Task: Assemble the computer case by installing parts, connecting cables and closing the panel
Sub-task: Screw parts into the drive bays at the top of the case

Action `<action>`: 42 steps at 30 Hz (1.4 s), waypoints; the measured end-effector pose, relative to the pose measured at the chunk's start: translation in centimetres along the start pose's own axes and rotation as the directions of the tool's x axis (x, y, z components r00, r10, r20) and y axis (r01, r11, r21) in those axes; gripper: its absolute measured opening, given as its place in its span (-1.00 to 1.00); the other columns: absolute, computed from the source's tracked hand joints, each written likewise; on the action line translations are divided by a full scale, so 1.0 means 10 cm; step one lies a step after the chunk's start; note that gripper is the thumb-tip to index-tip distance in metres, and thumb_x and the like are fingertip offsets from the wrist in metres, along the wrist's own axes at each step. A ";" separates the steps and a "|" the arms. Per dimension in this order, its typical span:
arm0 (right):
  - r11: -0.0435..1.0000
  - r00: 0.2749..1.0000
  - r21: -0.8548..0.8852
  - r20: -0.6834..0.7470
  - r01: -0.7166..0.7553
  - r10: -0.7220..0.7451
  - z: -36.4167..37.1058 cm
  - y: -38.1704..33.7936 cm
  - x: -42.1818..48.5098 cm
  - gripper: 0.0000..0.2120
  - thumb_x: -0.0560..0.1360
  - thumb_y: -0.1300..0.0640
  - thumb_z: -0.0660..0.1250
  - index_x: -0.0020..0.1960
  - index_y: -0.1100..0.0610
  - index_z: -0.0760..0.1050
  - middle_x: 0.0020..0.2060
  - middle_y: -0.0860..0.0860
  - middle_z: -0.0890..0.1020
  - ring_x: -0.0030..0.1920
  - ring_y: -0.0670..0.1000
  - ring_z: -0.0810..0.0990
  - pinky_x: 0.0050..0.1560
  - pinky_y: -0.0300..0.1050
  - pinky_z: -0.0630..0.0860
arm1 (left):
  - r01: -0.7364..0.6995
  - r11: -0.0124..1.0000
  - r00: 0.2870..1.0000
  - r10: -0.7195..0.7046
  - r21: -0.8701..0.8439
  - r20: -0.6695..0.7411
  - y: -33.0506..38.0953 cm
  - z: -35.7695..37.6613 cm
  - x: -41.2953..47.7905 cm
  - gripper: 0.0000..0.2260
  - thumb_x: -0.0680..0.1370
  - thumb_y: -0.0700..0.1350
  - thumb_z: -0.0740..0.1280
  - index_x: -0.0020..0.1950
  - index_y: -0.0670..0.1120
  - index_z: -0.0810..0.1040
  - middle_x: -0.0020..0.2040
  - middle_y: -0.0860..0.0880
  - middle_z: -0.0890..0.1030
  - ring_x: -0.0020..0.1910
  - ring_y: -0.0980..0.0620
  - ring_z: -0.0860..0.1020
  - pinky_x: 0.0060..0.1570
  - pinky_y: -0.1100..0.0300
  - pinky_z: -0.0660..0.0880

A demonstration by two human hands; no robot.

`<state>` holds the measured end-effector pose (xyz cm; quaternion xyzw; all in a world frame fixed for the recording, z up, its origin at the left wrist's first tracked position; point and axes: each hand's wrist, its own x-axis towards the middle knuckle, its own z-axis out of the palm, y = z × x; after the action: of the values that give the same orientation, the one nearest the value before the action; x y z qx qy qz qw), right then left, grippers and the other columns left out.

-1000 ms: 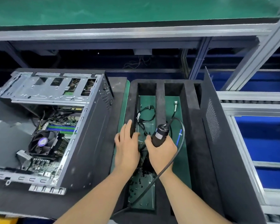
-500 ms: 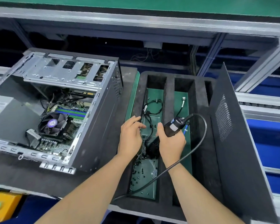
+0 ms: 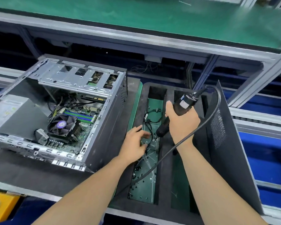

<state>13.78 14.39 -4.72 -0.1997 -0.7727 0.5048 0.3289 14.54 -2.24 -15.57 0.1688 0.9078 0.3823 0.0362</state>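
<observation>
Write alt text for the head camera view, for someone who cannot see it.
A person's right hand grips a corded electric screwdriver above a black foam tray, while the left hand reaches into its compartment of cables and loose screws. An open computer case sits to the left; a black side panel stands at the right.

R hand (image 3: 182, 122) clenched, raised; L hand (image 3: 134, 143) lower, fingers (image 3: 144, 135) loosely bent.

Factory assembly line: aluminium-framed green-matted bench (image 3: 136, 17), foam parts tray (image 3: 164, 192).
</observation>
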 end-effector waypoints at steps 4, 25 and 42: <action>1.000 1.000 0.020 0.002 -0.018 0.018 0.00 -0.06 0.01 -0.65 0.45 -0.15 0.51 -0.21 0.13 0.57 -0.33 -0.07 0.69 -0.28 -0.30 0.61 -0.28 -0.53 0.37 | -0.054 0.997 0.998 0.052 0.061 0.044 0.02 0.05 0.00 -0.56 0.47 0.31 0.40 0.31 0.23 0.53 0.34 0.18 0.56 0.55 0.22 0.21 0.59 0.11 -0.05; 0.997 0.998 0.050 -0.024 -0.051 0.052 -0.12 -0.07 -0.03 -0.68 0.47 -0.14 0.49 -0.18 0.12 0.58 -0.31 -0.02 0.71 -0.27 -0.14 0.68 -0.27 -0.47 0.45 | 0.037 0.995 0.992 -0.048 0.094 0.118 0.07 0.08 0.01 -0.86 0.60 0.18 0.33 0.13 0.22 0.55 -0.02 0.28 0.63 0.44 0.03 0.22 0.44 0.15 0.19; 0.996 0.995 0.042 -0.051 -0.083 0.085 -0.10 0.04 -0.04 -0.64 0.42 -0.22 0.47 -0.19 0.09 0.57 -0.33 -0.03 0.71 -0.28 -0.17 0.67 -0.28 -0.51 0.42 | -0.094 0.995 0.995 0.093 -0.022 -0.035 -0.02 0.10 0.00 -0.82 0.62 0.01 0.37 0.14 0.02 0.71 0.06 0.10 0.71 0.19 0.29 0.30 0.27 0.61 -0.12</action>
<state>14.80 14.93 -4.91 -0.2384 -0.7445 0.5281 0.3316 14.68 -1.68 -16.40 0.2043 0.8948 0.3971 0.0047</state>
